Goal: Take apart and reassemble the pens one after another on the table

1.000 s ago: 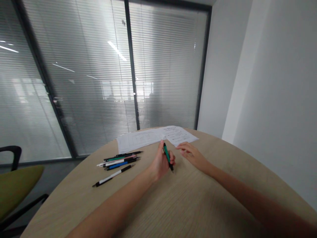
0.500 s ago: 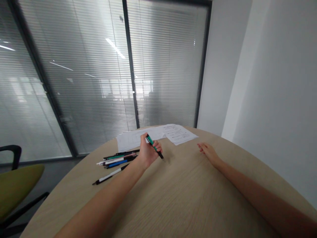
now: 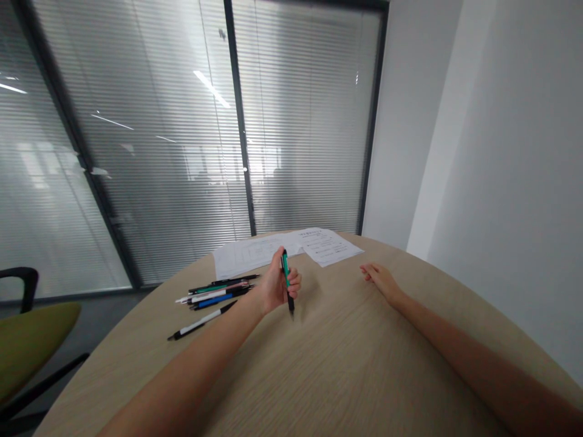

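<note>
My left hand (image 3: 277, 284) is closed around a green and black pen (image 3: 287, 284), held almost upright with its tip pointing down at the round wooden table (image 3: 319, 364). My right hand (image 3: 380, 279) rests flat on the table to the right, fingers stretched out and holding nothing. Just left of my left hand lies a bunch of several pens (image 3: 218, 291), and one black and white pen (image 3: 200, 321) lies apart, nearer to me.
Printed paper sheets (image 3: 291, 246) lie at the table's far edge. Glass walls with blinds stand behind the table, and a white wall is on the right. An olive-green chair (image 3: 27, 340) stands at the left.
My left hand carried the green pen to the left, towards the bunch of pens, then turned it upright. My right hand drew away to the right and settled on the table.
</note>
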`<action>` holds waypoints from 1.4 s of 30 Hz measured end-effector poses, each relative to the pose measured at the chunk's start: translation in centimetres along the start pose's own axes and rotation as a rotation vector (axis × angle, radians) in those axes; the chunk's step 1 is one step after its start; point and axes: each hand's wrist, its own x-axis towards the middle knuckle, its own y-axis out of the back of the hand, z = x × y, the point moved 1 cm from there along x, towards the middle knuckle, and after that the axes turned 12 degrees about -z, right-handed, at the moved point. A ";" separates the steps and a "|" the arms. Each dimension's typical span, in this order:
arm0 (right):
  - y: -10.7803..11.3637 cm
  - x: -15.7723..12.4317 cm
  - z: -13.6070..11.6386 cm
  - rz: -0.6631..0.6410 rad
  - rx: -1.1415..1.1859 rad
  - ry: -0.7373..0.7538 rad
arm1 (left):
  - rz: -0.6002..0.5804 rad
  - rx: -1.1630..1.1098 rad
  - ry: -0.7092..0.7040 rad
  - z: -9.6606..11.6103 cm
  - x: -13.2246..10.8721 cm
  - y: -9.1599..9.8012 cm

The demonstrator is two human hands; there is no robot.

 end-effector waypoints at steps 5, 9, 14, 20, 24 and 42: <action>0.1 -0.1 -0.3 -0.005 -0.024 -0.003 | 0.035 0.016 -0.050 -0.5 0.3 0.3; 0.2 0.0 -0.4 -0.012 -0.041 -0.005 | 0.003 -0.011 -0.054 -0.5 0.4 0.2; 0.1 0.0 -0.5 -0.026 -0.045 -0.004 | -0.025 -0.076 -0.091 -0.1 0.2 0.2; 0.1 -0.2 -0.7 -0.033 -0.044 0.002 | 0.018 -0.098 -0.163 0.4 -0.1 0.9; 0.1 -0.3 -0.8 -0.039 -0.048 -0.009 | 0.043 -0.102 -0.207 0.7 -0.2 1.2; 0.0 -0.2 -0.7 -0.055 -0.049 -0.021 | -0.006 -0.130 -0.189 0.8 -0.3 0.4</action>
